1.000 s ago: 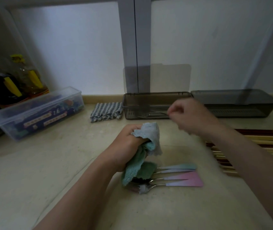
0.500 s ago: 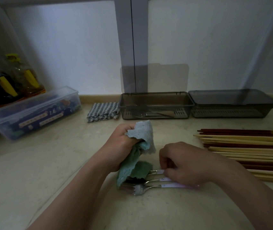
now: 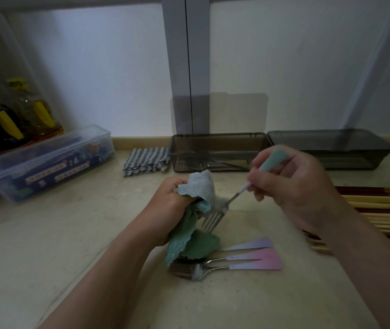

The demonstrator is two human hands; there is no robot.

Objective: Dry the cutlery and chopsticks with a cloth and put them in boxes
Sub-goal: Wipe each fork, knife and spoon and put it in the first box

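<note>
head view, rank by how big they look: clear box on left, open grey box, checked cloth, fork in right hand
1. clear box
2. open grey box
3. checked cloth and fork: unsure; the fork looks longer but thinner, and it is nearer the camera.

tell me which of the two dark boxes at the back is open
The left dark box: its lid stands raised behind it. The right dark box has its lid down.

Right hand (image 3: 291,186) has risen from the cutlery on the counter, now pinching a teal-handled fork (image 3: 234,195). Fork tines hang beside the cloth (image 3: 196,210).
</note>
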